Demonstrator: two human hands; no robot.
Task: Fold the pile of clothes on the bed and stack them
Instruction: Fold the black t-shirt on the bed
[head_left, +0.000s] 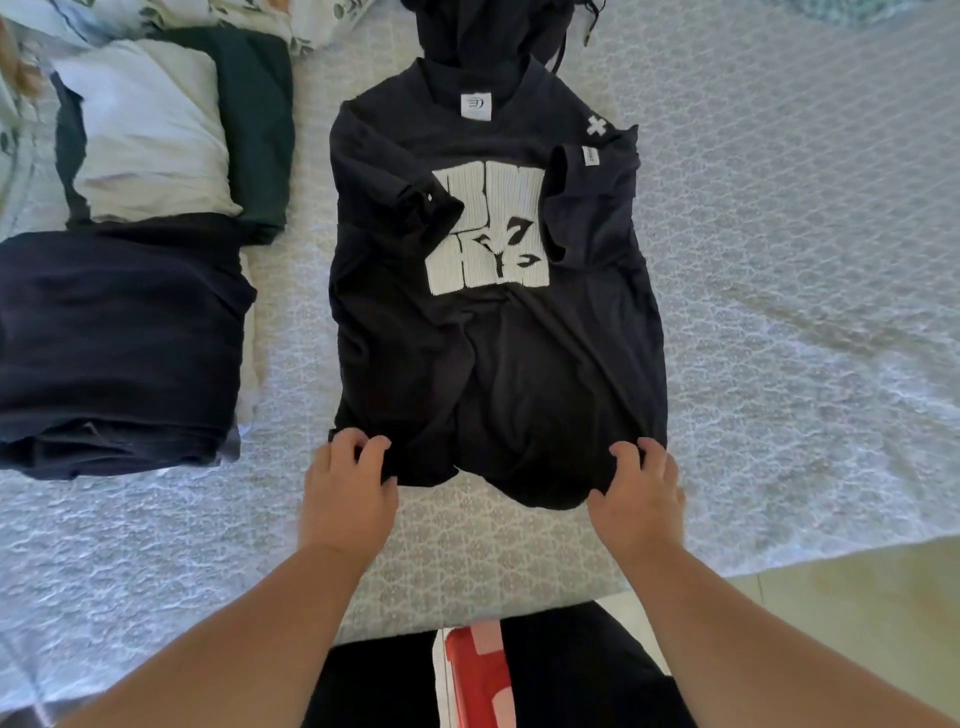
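Black T-shirt (493, 312) lies flat on the bed (779, 260), its length running straight away from the person, collar farthest. Left hand (348, 488) and right hand (641, 493) each pinch a near hem corner, equally close, so the fold likely goes upward toward the collar.

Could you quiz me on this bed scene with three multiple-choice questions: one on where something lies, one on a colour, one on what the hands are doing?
1. Where do the folded clothes lie, seen from the black T-shirt?
A. To its left
B. To its right
C. On top of it

2. What colour is the large print on the T-shirt?
A. Red
B. White
C. Yellow

3. What are the left hand and right hand doing?
A. Hanging idle
B. Gripping the shirt's bottom hem
C. Holding a pillow

Answers: 1 A, the folded stack sits at the picture's left; 2 B, the blocky print is white; 3 B, the fingers of both hands curl on the hem.
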